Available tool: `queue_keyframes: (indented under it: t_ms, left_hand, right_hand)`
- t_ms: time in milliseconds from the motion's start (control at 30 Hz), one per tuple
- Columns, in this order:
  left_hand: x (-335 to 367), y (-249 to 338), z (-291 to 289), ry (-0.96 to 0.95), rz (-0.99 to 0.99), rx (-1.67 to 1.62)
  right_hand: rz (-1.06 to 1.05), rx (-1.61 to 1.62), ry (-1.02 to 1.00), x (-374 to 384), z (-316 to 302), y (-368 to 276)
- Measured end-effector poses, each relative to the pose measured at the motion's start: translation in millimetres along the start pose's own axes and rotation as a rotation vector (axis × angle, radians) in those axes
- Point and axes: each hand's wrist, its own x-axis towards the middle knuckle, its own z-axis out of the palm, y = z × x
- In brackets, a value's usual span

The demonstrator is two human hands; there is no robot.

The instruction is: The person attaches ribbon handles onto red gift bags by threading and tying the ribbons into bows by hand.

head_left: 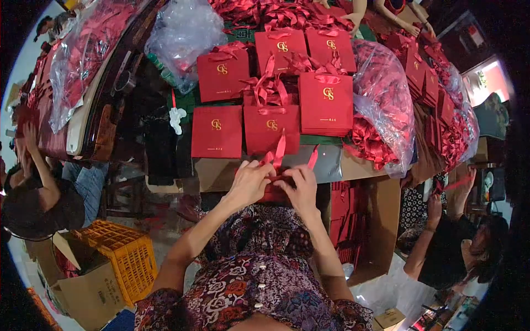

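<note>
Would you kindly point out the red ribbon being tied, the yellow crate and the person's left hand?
red ribbon (pixel 280 148), head view, upright tail.
yellow crate (pixel 124 255), head view, top lattice.
left hand (pixel 251 182), head view, back of hand.

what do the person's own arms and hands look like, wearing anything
Both forearms are bare from the elbows down to the left hand and right hand. No gloves, and no watch, bracelet or ring shows. Short sleeves belong to a floral patterned garment in dark purple, red, white and blue, with small pale buttons running down the front.
</note>
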Motion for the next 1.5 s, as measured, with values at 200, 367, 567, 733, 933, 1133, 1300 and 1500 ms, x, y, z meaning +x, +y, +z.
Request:
queue_keyframes:
  t_ms: [200,367,567,733,933,1133,1300,1500]
  left_hand:
    - [-2.6,2.3,4.9,0.07,0.032,0.031]
    - [-6.1,1.8,9.0,0.171,0.133,0.106]
    - [-10.3,9.8,13.1,0.214,0.265,0.265]
    - [-10.4,11.4,10.1,0.235,0.299,0.321]
    - [-5.8,9.2,0.5,0.154,0.206,0.207]
    - [-3.2,8.4,4.7,0.206,0.1,0.031]
    - [4.6,-3.5,9.9,0.263,-0.015,-0.018]
    - [16.5,-2.8,15.7,0.333,0.032,0.017]
  right_hand:
    - [0.125,0.101,-0.076,7.8,-2.1,-1.1]
    - [0.132,0.21,-0.225,16.0,-13.1,3.3]
    - [0.202,0.198,-0.445,27.6,-22.6,12.2]
    - [0.413,0.39,-0.563,37.2,-13.8,28.6]
    - [0.467,0.42,-0.26,27.7,10.0,23.5]
    - [0.399,0.292,0.078,37.3,2.2,38.3]
    - [0.345,0.235,-0.101,24.0,-29.2,21.2]
    - [0.059,-0.188,-0.341,-0.7,-44.1,10.7]
